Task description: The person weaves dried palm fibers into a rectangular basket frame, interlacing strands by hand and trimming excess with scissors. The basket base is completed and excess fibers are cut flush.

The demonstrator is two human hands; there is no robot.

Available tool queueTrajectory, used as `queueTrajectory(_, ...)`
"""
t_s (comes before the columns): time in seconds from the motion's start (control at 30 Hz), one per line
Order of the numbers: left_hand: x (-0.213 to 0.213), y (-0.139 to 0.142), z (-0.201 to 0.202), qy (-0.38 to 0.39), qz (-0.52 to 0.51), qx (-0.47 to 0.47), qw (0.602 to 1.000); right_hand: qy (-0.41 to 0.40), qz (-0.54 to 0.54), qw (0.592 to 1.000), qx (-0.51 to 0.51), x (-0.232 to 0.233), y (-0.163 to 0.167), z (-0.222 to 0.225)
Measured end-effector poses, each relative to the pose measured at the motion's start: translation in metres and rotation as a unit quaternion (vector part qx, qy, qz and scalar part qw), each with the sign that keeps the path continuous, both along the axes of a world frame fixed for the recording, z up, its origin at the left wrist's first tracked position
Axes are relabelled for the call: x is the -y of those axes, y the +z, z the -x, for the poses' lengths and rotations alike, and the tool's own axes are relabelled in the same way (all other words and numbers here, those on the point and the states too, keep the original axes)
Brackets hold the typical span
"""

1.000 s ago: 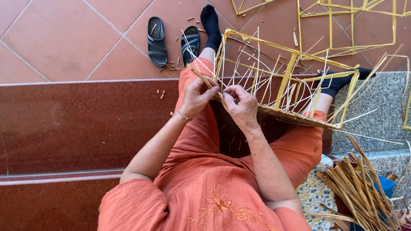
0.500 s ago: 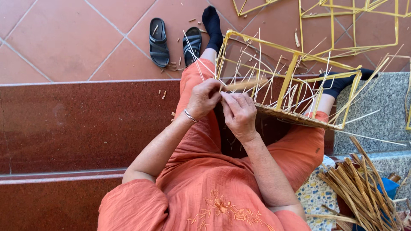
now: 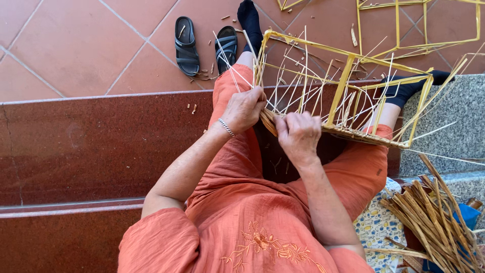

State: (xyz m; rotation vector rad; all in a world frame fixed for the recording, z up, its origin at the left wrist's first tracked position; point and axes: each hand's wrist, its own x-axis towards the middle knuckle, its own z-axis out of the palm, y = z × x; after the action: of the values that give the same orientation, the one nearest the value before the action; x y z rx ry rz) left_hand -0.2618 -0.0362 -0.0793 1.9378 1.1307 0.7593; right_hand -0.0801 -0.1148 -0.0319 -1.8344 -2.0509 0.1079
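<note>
A half-woven basket on a yellow bamboo frame (image 3: pixel 348 81) rests across my knees, thin pale strips sticking up from its woven base (image 3: pixel 353 132). My left hand (image 3: pixel 243 108), with a silver bracelet at the wrist, grips the near left corner of the weave and a strip there. Right beside it, my right hand (image 3: pixel 299 135) pinches strips at the woven edge. I sit in orange clothes on a dark red stone step (image 3: pixel 96 141), with black socks on my feet.
A pair of black sandals (image 3: pixel 204 44) lies on the terracotta tiled floor beyond my left knee, among small bamboo scraps. A bundle of bamboo strips (image 3: pixel 434 222) lies at my right on a patterned cloth. More yellow frames (image 3: pixel 419 25) stand at the upper right.
Both hands have shifted slightly down and right along the basket's near edge, drawing the strips tighter. The basket has tilted a little.
</note>
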Motion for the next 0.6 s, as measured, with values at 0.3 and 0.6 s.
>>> queueTrajectory(0.3, -0.005, 0.011, -0.010, -0.009, 0.020, -0.049, 0.999, -0.095, 0.169, 0.906, -0.375, 0.041, -0.020, -0.004)
queueTrajectory(0.6, -0.007, 0.010, -0.012, -0.054, -0.123, -0.168, 0.976, -0.098, 0.112, 0.895, -0.421, 0.068, 0.010, -0.012)
